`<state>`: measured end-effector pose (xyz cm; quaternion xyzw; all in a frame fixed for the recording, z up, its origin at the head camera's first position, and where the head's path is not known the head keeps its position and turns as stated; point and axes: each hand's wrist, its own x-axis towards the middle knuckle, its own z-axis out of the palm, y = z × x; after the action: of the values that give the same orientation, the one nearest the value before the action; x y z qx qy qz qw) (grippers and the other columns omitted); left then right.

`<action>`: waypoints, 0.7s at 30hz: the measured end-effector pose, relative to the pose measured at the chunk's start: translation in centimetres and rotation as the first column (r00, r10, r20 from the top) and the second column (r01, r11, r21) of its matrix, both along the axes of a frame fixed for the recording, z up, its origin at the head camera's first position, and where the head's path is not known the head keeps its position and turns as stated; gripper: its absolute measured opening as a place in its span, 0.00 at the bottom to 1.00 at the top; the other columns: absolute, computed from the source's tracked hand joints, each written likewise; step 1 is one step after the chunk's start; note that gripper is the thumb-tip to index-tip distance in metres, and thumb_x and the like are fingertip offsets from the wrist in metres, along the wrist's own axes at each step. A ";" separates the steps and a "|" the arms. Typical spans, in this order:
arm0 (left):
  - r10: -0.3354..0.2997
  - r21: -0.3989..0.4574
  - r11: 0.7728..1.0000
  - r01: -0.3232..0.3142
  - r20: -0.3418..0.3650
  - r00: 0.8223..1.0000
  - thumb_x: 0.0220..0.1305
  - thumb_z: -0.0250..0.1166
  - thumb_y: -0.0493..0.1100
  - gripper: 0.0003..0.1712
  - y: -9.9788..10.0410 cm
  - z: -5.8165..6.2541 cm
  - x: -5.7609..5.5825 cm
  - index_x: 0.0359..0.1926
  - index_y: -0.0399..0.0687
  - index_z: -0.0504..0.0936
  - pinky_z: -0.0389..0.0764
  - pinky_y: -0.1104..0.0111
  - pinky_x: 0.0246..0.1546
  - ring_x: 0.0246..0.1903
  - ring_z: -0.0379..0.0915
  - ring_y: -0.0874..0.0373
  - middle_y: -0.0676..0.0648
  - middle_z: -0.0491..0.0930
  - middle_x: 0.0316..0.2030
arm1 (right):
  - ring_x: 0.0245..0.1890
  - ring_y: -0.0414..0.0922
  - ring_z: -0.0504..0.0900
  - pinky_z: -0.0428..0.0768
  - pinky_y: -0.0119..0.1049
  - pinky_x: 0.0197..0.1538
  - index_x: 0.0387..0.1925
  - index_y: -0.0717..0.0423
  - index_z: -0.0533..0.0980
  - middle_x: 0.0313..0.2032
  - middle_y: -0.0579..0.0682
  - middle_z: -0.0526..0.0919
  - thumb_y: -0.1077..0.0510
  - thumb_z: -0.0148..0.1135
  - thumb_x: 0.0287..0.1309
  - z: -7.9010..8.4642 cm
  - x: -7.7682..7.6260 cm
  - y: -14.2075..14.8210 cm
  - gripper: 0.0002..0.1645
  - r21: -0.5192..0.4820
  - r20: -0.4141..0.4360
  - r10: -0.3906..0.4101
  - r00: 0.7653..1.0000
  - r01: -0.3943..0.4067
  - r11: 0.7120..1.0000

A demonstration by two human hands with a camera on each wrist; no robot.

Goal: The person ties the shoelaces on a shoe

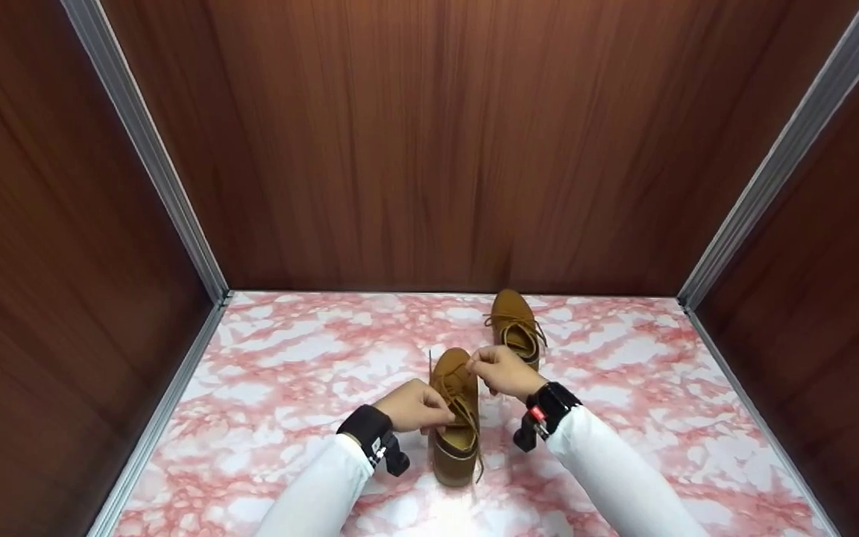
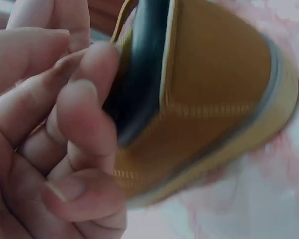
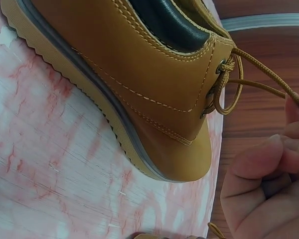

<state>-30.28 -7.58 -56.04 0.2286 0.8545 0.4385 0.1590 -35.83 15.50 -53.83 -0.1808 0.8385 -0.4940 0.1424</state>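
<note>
A tan lace-up shoe (image 1: 453, 471) stands in front of me, its toe pointing away. My right hand (image 1: 505, 371) is over the right side of its toe and pinches a brown shoelace (image 3: 263, 64). In the right wrist view the lace stretches from a knot (image 3: 225, 74) at the eyelets to the fingertips. My left hand (image 1: 416, 406) is over the left side of the shoe opening, fingers curled. In the left wrist view a lace (image 2: 121, 20) runs down to its fingertips, beside the dark padded collar (image 2: 147, 59).
The matching tan shoe (image 1: 511, 306) stands farther back, near the rear panel, its laces tied in a bow. Both shoes are on a red-and-white marbled surface (image 1: 303, 350). Brown wood-look panels (image 1: 400, 149) with grey metal edging enclose the back and sides.
</note>
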 end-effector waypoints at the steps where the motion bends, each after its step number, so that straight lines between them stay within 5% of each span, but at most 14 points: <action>1: 0.043 0.003 0.999 -0.043 -0.018 0.999 0.67 0.70 0.46 0.12 -0.1 -0.2 -0.2 0.30 0.43 0.91 0.72 0.77 0.22 0.19 0.75 0.62 0.48 0.86 0.22 | 0.14 0.33 0.66 0.69 0.26 0.21 0.41 0.74 0.80 0.17 0.38 0.69 0.62 0.58 0.68 0.0 0.0 0.0 0.15 -0.002 0.001 -0.001 1.000 0.001 1.000; 5: 0.226 0.018 0.974 -0.225 -0.115 0.967 0.63 0.72 0.43 0.07 -0.2 -1.0 -0.9 0.33 0.45 0.85 0.73 0.75 0.28 0.24 0.71 0.67 0.57 0.77 0.23 | 0.14 0.33 0.66 0.69 0.26 0.21 0.40 0.74 0.80 0.17 0.39 0.70 0.61 0.58 0.68 -0.1 0.0 0.0 0.15 -0.011 0.000 -0.003 1.000 0.003 1.000; 9: 0.327 0.031 0.945 -0.326 -0.133 0.936 0.68 0.69 0.45 0.07 0.2 -1.4 -1.5 0.36 0.47 0.81 0.72 0.71 0.31 0.26 0.70 0.64 0.57 0.73 0.26 | 0.14 0.33 0.66 0.69 0.26 0.21 0.40 0.74 0.79 0.16 0.38 0.68 0.61 0.59 0.67 -0.1 0.0 0.0 0.15 -0.007 0.001 -0.009 1.000 0.009 1.000; 15: 0.392 0.004 0.919 -0.394 -0.092 0.915 0.73 0.64 0.53 0.17 1.2 -1.3 -2.4 0.32 0.47 0.81 0.71 0.70 0.31 0.27 0.70 0.61 0.56 0.73 0.24 | 0.15 0.34 0.65 0.69 0.26 0.22 0.40 0.73 0.80 0.16 0.39 0.67 0.63 0.57 0.68 -0.3 0.1 0.1 0.13 0.000 0.000 -0.030 1.000 0.030 1.000; 21: 0.393 -0.010 0.919 -0.393 -0.042 0.919 0.69 0.66 0.46 0.15 1.6 -1.2 -2.7 0.25 0.47 0.80 0.71 0.72 0.30 0.25 0.70 0.61 0.57 0.73 0.21 | 0.15 0.34 0.66 0.69 0.27 0.22 0.37 0.74 0.79 0.15 0.39 0.67 0.61 0.57 0.71 -0.4 0.0 0.2 0.15 -0.015 0.008 -0.008 1.000 0.008 1.000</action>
<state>-32.94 -5.97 -57.23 0.0595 0.8898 0.4493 0.0533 -35.85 15.70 -54.20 -0.1766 0.8349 -0.5015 0.1422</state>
